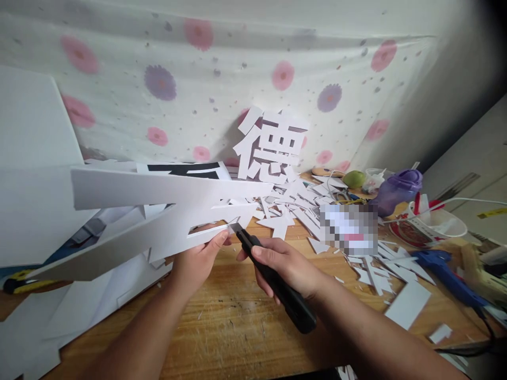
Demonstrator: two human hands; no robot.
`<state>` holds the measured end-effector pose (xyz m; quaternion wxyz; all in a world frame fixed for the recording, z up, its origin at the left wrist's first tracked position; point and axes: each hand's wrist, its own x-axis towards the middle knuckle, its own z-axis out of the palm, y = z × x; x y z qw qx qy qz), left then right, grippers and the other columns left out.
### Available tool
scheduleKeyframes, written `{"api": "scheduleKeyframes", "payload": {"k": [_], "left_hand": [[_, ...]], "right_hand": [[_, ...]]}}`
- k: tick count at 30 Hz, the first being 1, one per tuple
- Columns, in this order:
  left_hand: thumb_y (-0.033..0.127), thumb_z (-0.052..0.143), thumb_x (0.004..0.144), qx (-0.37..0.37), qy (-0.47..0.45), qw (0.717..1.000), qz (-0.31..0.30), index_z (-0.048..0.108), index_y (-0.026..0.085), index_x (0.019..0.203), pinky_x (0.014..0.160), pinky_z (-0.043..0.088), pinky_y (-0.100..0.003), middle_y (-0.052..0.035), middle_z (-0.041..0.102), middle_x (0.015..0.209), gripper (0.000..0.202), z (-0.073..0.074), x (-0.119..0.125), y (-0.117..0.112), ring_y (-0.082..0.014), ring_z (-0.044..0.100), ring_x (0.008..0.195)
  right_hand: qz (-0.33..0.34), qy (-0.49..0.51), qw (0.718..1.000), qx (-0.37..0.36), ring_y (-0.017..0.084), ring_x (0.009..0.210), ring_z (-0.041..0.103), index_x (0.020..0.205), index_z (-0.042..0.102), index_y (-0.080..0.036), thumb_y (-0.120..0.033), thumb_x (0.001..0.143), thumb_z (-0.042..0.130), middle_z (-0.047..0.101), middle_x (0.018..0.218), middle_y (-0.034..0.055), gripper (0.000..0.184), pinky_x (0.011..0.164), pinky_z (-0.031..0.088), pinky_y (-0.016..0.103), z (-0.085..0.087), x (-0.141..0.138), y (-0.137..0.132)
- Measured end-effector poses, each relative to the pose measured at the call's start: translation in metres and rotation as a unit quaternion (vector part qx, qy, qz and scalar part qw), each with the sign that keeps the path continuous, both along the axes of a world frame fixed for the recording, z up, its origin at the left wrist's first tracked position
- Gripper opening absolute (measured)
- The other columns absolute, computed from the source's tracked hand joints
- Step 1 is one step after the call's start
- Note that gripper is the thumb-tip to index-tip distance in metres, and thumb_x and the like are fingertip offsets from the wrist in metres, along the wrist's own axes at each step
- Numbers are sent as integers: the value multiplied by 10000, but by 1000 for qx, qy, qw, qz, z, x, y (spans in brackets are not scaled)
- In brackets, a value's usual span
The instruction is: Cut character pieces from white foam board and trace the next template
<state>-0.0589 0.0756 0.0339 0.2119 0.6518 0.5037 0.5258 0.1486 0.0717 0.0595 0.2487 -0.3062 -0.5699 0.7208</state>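
Note:
My left hand (202,258) pinches the lower edge of a large white foam-board cut-out (119,189), which tilts up over the table with long strips spreading to the left. Wrapped round the black handle of a utility knife (283,293) is my right hand (287,264). The knife's blade meets the cut-out beside a narrow slot, close to my left thumb. Behind, a finished-looking white cut-out character (245,155) leans upright against the flowered curtain.
White board scraps (279,221) litter the wooden table (222,327). At right lie a blue glue gun (447,274) with a cable, a white tub (447,227) and a purple wrapped object (396,192). Large white sheets (31,158) stand at left, near a yellow-black tool (24,281).

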Motion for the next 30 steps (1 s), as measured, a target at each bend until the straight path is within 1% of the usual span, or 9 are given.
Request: {"api": "scheduleKeyframes", "payload": {"k": [2,5,9,13,16,20,24,27,30], "left_hand": [[417,619,868,-21,-52,998,-2,720,200,868,752,566,-373,-29,743,791,240,-2,1,0,-215,698,722],[428,682,820,-59,-184,981,-7,702,169,891,684,598,-364,-45,744,805,269,0,5,-1,-203,697,691],[398,783,727,-98,-309,945,-43,702,153,850,606,601,-318,-45,730,760,285,8,13,-5,-180,675,669],[372,823,689,-124,-352,924,-78,714,144,835,586,597,-293,-52,724,780,291,10,19,-10,-167,663,679],[370,786,747,-126,-335,926,-120,724,158,848,596,588,-286,-46,715,776,243,6,19,-11,-155,652,667],[344,758,791,-131,-302,928,-173,709,239,1061,695,588,-297,-44,730,977,293,1,13,-11,-152,676,745],[314,745,810,-131,-262,930,-222,690,272,1130,804,573,-289,-24,732,887,327,0,9,-12,-150,683,810],[305,740,809,-119,-236,937,-228,700,282,1101,827,572,-312,-27,740,896,295,1,9,-11,-168,692,840],[360,749,781,-140,-185,955,-185,733,247,983,807,577,-368,-53,751,896,232,2,10,-9,-207,701,821]], "right_hand": [[-31,13,998,46,90,338,445,1010,570,-174,-520,838,609,533,448,-71,389,344,374,186,-1,2,3],[-162,54,979,107,81,392,453,895,561,-182,-396,761,689,522,490,-76,283,388,380,192,-5,5,12],[-311,78,940,114,94,465,489,867,557,-191,-369,714,732,512,554,-75,292,463,419,230,-11,0,20],[-319,65,940,105,110,544,517,916,588,-183,-416,682,770,544,653,-48,377,517,429,258,-13,-11,17],[-291,78,949,92,107,548,496,803,564,-180,-415,681,775,541,626,-44,339,523,404,255,-16,-17,14],[-266,127,955,45,93,498,463,712,537,-173,-369,680,775,527,552,-45,309,497,356,243,-19,-20,13],[-250,170,953,11,86,490,456,713,559,-163,-337,657,783,535,559,-36,289,501,352,245,-18,-20,11],[-248,175,953,20,85,500,449,709,562,-166,-345,653,783,529,577,-34,290,518,373,252,-17,-21,11],[-277,151,947,58,99,513,454,706,544,-181,-393,665,773,523,575,-34,314,531,394,265,-19,-20,12]]}}
